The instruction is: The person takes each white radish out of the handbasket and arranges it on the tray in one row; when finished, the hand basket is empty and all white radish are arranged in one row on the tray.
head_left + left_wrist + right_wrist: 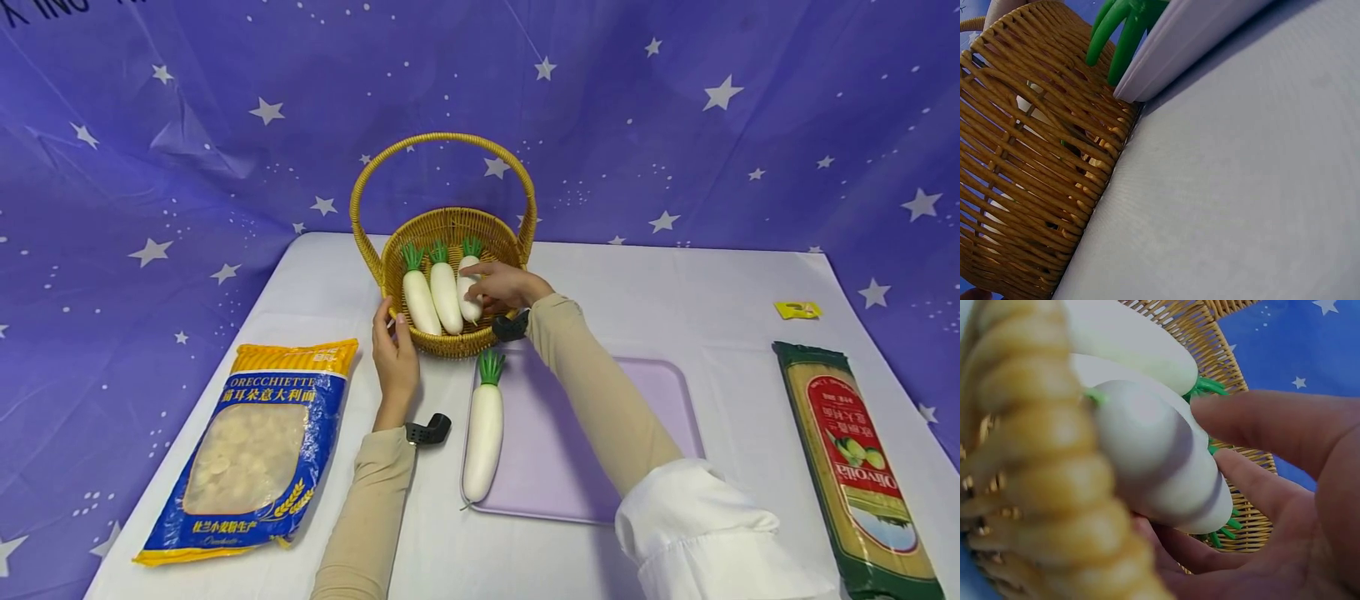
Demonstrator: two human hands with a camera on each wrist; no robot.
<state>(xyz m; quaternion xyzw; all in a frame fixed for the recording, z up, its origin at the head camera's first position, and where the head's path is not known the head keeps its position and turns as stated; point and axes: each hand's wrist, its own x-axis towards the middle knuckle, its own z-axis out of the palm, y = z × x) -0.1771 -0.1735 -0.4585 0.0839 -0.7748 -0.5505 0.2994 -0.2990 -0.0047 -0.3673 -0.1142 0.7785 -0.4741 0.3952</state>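
white sleeve (712,533), tray (570,467) bearing 1 radish (483,442); basket (450,344) holding 3 radishes (446,298)

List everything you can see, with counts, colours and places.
Table: one, white, middle
Backdrop: one, purple with white stars, behind
Basket: one, golden brown, table's back
Tray: one, lilac, before the basket
Radishes: four, white with green tops, three in the basket, one on the tray's left edge
Pasta bag: one, blue and yellow, left
Noodle packet: one, green and red, right
Small packet: one, yellow, back right
Wrist cameras: two, black, on the wrists
Sleeves: two, beige, right one partly white, forearms
Left hand: one, at the basket's front left
Right hand: one, gripping the basket's rightmost radish
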